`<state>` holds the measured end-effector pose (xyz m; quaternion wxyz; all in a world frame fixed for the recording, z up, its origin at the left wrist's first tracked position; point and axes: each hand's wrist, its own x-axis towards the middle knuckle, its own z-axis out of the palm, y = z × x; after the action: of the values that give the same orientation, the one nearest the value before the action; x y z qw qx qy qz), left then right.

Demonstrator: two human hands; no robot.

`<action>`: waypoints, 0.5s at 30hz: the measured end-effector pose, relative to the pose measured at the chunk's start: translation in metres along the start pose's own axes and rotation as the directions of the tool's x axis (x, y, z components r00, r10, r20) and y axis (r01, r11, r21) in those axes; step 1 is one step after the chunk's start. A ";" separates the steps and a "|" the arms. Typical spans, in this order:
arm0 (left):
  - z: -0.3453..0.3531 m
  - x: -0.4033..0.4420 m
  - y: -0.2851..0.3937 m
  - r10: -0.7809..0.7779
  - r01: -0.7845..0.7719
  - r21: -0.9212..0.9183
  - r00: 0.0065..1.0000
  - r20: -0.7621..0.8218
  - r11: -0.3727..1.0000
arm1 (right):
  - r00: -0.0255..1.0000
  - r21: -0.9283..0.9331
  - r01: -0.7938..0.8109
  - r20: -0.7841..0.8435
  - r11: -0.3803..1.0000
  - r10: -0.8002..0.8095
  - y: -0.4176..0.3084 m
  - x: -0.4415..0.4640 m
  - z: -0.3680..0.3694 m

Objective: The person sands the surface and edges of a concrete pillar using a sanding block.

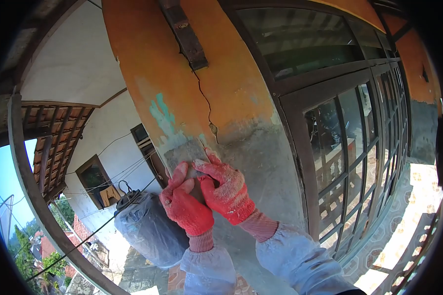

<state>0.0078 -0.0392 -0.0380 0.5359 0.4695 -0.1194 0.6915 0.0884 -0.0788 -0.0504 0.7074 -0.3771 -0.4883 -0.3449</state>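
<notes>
Both of my hands wear dusty red gloves and are raised against the lower part of an orange and grey wall [246, 162]. Between them is a flat grey sheet [182, 151], its upper part lying close to the wall; its exact kind I cannot make out. My left hand [186, 204] pinches the sheet's left side with bent fingers. On the other side, my right hand [226, 189] has its fingers curled at the sheet's right edge. A crack [205, 98] runs down the wall above my hands, beside patches of turquoise paint [162, 115].
A dark wooden beam end [192, 49] juts from the wall overhead. Glazed dark-framed doors [339, 147] stand close on the right. A plastic-wrapped bundle [150, 228] hangs at the left, near a thin cable [91, 238] and a post [32, 182].
</notes>
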 end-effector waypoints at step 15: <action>0.009 0.020 0.004 0.061 -0.060 -0.017 0.994 0.090 0.998 | 0.998 0.041 -0.063 0.007 0.997 0.063 -0.006 0.029 0.002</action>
<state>0.0094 -0.0343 -0.0159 0.5120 0.4928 -0.1625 0.6845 0.0913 -0.0836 -0.0209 0.7241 -0.3787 -0.4851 -0.3113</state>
